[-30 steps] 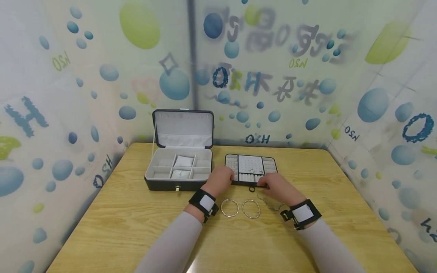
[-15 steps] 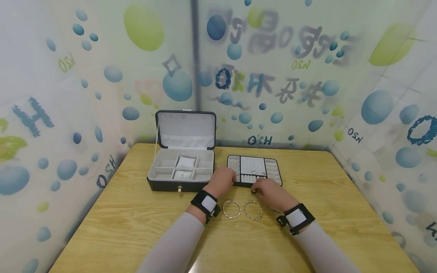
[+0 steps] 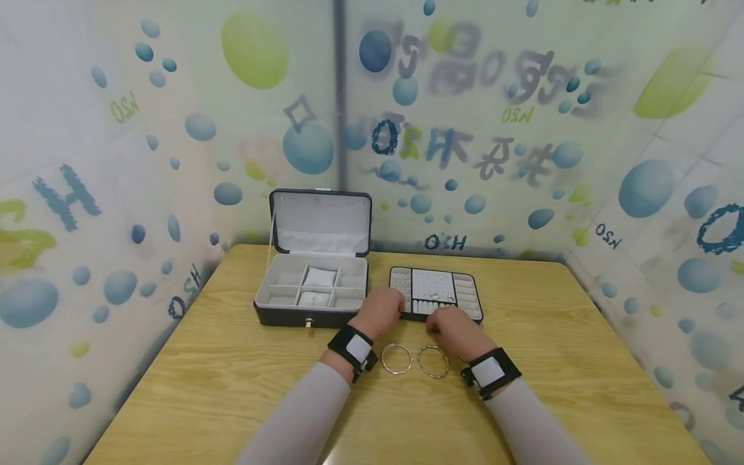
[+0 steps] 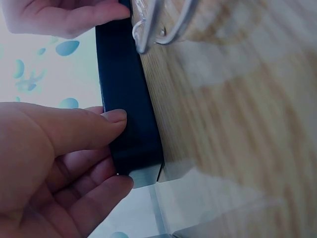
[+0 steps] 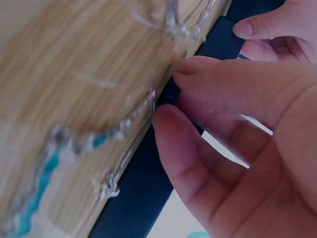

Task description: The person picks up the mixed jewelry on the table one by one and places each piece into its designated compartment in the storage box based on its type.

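My left hand (image 3: 380,311) grips the front left corner of a black-edged jewelry tray (image 3: 467,284), thumb on its dark side wall (image 4: 129,89) in the left wrist view. At the tray's front edge, right of centre, is my right hand (image 3: 459,330). Its thumb and forefinger pinch a small black ring (image 5: 170,92), mostly covered by the fingertips. Earrings (image 3: 434,297) sit on the tray's light pad. A silver chain bracelet with turquoise parts (image 5: 39,186) lies on the table beside the right hand.
Left of the tray stands an open black jewelry box (image 3: 337,318) with small cushions (image 3: 320,277) in its compartments. Two bangles, a left bangle (image 3: 397,373) and a right bangle (image 3: 434,376), lie on the wooden table (image 3: 232,387) between my wrists.
My right hand has moved left along the tray's front edge to the black ring and now pinches it. The left hand stays at the tray corner. The head view has shifted slightly.
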Demonstrator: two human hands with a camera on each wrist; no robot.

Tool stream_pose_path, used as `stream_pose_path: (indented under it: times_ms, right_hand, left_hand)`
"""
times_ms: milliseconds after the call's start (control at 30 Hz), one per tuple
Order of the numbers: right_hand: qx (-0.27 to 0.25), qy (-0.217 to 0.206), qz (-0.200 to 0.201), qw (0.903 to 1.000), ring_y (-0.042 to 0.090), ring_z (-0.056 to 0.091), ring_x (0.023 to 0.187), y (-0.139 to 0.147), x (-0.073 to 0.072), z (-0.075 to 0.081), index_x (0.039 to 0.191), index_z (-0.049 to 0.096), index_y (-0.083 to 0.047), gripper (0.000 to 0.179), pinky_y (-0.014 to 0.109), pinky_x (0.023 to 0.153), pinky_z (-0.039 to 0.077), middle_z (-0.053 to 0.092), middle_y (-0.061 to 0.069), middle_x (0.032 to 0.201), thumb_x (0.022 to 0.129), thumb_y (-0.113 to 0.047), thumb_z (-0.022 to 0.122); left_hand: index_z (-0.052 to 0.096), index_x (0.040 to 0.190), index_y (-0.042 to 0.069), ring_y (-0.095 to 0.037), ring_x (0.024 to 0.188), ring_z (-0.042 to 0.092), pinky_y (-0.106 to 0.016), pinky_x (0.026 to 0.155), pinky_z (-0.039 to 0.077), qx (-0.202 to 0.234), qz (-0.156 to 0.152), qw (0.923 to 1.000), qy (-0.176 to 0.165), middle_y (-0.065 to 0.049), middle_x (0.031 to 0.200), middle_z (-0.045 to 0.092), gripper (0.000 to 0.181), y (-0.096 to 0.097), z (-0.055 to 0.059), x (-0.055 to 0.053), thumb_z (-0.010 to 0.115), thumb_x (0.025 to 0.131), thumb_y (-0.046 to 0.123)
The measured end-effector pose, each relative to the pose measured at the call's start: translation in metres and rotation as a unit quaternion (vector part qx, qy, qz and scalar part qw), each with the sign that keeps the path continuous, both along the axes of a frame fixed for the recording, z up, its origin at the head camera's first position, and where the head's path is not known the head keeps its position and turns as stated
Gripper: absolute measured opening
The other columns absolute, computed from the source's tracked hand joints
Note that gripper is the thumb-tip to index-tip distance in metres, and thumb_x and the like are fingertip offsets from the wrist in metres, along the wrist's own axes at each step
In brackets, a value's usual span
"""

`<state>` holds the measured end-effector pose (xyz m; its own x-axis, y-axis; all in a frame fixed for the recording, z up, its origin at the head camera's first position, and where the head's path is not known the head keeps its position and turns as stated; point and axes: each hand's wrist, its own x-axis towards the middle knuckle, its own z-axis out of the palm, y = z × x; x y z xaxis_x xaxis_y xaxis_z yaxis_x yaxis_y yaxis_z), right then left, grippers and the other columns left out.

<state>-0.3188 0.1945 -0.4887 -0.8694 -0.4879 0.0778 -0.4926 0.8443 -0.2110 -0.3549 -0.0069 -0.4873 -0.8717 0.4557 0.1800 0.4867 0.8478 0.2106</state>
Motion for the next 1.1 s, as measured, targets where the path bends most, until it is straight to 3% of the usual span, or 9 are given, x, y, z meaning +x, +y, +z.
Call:
stream_pose_path:
  times_ms: [267,500,667,900,1100]
  right_hand:
    - [0.002,-0.021,-0.018,0.9996,0.013,0.067,0.081,-0.008,-0.003,-0.002,0.079,0.076,-0.015,0.021,0.036,0.076,0.059,0.074,-0.002,0.082,0.084,0.006,0.075]
    - [-0.072,-0.023,-0.028,0.9967,0.01,0.058,0.073,0.001,-0.005,0.007,0.094,0.08,-0.009,0.016,0.035,0.074,0.056,0.07,-0.002,0.08,0.086,0.002,0.072]
    - [-0.103,-0.015,-0.042,0.9937,0.013,0.056,0.075,0.014,-0.011,0.009,0.094,0.076,-0.008,0.016,0.035,0.073,0.053,0.068,0.001,0.08,0.082,0.003,0.078]
    - [-0.153,0.012,-0.104,0.9827,0.017,0.057,0.077,0.028,-0.018,0.01,0.101,0.072,-0.006,0.017,0.034,0.071,0.05,0.065,0.002,0.082,0.086,0.0,0.077]
    - [-0.194,-0.006,-0.14,0.9709,0.019,0.062,0.082,0.031,-0.025,0.009,0.11,0.073,-0.002,0.017,0.037,0.075,0.055,0.07,0.007,0.09,0.093,-0.003,0.075]
  left_hand:
    - [0.081,0.089,0.014,-0.015,0.084,0.067,-0.03,0.079,0.058,0.006,-0.004,1.0,0.0,0.001,0.09,0.077,0.016,-0.002,-0.003,-0.002,0.07,0.096,0.006]
    - [0.082,0.089,0.015,-0.015,0.085,0.068,-0.03,0.079,0.058,0.006,-0.005,1.0,0.002,0.001,0.09,0.077,0.016,-0.001,-0.006,-0.004,0.07,0.096,0.005]
    - [0.083,0.091,0.015,-0.015,0.087,0.069,-0.03,0.081,0.058,0.012,-0.001,0.9999,-0.002,0.001,0.092,0.079,0.017,-0.001,-0.006,-0.003,0.07,0.095,0.005]
    - [0.083,0.093,0.014,-0.017,0.09,0.071,-0.031,0.084,0.059,0.008,0.001,1.0,-0.001,0.0,0.095,0.08,0.014,-0.001,-0.006,0.001,0.072,0.095,0.005]
    - [0.083,0.093,0.014,-0.017,0.091,0.071,-0.032,0.083,0.06,0.012,-0.002,0.9999,0.005,0.0,0.095,0.08,0.014,-0.002,-0.006,-0.001,0.072,0.096,0.005]
